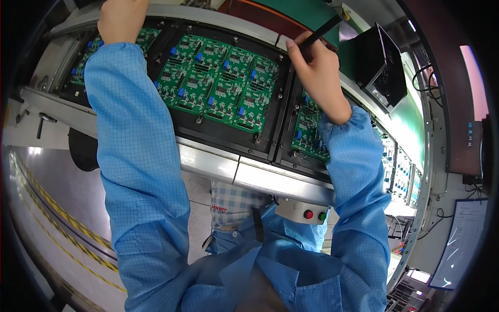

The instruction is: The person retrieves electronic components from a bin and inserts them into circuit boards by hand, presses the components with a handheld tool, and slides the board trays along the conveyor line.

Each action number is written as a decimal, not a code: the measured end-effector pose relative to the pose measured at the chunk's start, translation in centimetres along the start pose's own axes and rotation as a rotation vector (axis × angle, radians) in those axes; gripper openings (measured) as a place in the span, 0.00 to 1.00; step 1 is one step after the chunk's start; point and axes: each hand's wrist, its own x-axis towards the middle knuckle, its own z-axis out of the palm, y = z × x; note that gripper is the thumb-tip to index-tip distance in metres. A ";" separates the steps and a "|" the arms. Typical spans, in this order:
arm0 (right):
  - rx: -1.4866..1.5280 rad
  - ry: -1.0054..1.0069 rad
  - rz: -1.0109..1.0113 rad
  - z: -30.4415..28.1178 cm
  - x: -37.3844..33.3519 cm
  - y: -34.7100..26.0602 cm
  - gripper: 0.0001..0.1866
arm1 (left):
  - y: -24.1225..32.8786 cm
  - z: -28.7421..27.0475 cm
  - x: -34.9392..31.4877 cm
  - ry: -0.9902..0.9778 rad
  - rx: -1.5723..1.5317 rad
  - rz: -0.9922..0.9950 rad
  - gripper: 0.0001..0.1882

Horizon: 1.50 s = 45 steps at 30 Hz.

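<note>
My right hand (pixel 318 70) grips a slim black pen-like tool (pixel 323 32), which slants up and to the right; its exact kind is unclear. That hand hovers between the middle and right black carriers. Green circuit boards (pixel 221 86) with blue parts and dark chips lie as one panel in the middle black carrier (pixel 228 136). Another green panel (pixel 307 130) lies under my right wrist, partly covered by it. Above the left carrier, my left hand (pixel 122 21) reaches to the top edge of the view, its fingers cut off. My left sleeve hides part of the left panel (pixel 148 37).
A metal rail (pixel 208 162) runs along the near side of the carriers, with a red-and-green-button box (pixel 293 212) below. At right stand a black open box (pixel 384 65), more lit boards (pixel 403 166), a screen and a hanging paper sheet (pixel 460 239).
</note>
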 end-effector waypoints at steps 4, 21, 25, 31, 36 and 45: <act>-0.038 -0.012 -0.084 0.5 -0.4 1.0 0.11 | 0.0 -0.1 0.2 -0.003 -0.009 0.004 0.26; -0.041 -0.225 -0.200 2.1 -1.4 -2.7 0.11 | -0.1 -0.4 0.7 -0.002 0.003 0.011 0.26; 0.054 -0.193 -0.219 3.0 -1.4 -3.0 0.11 | -0.5 -0.4 0.9 0.022 0.006 0.050 0.26; 0.106 -0.167 -0.205 3.0 -1.4 -4.1 0.11 | -0.1 -0.7 0.8 -0.010 -0.008 -0.001 0.26; 0.128 -0.144 -0.160 2.2 -1.2 -5.1 0.11 | 0.1 -0.9 0.9 0.005 -0.002 0.009 0.26; 0.018 -0.161 -0.278 2.8 -0.6 -3.8 0.06 | 0.5 -1.4 1.4 -0.010 0.000 -0.019 0.26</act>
